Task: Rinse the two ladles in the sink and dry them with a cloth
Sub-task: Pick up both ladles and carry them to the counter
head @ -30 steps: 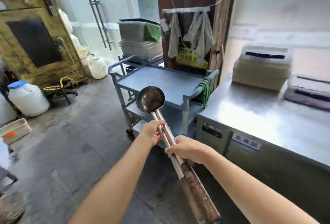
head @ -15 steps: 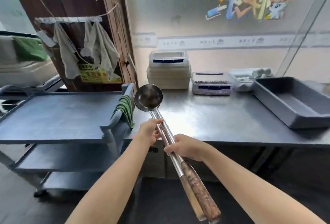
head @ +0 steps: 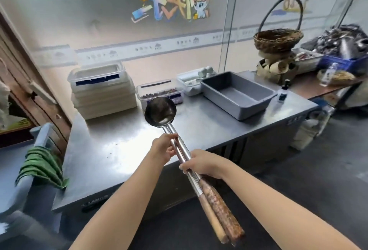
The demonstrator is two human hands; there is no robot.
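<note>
Steel ladles point(head: 160, 112), two nested together, sit in both my grips: my left grip point(head: 163, 148) curls round the shafts near the bowls, and my right grip point(head: 202, 165) closes on them lower down. Bowls point away and up-left over the table point(head: 111, 150); wooden handles slant back toward me, lower right.

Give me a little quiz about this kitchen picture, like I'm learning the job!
1. True or false: the left hand and the right hand both grip the ladles.
2. Where does the green cloth hang? A: on the cart. B: in the grey tub. C: in the basket.
3. Fill the gap: the person holds ___ ladles.

Key: 1 true; 2 A; 3 two.
</note>
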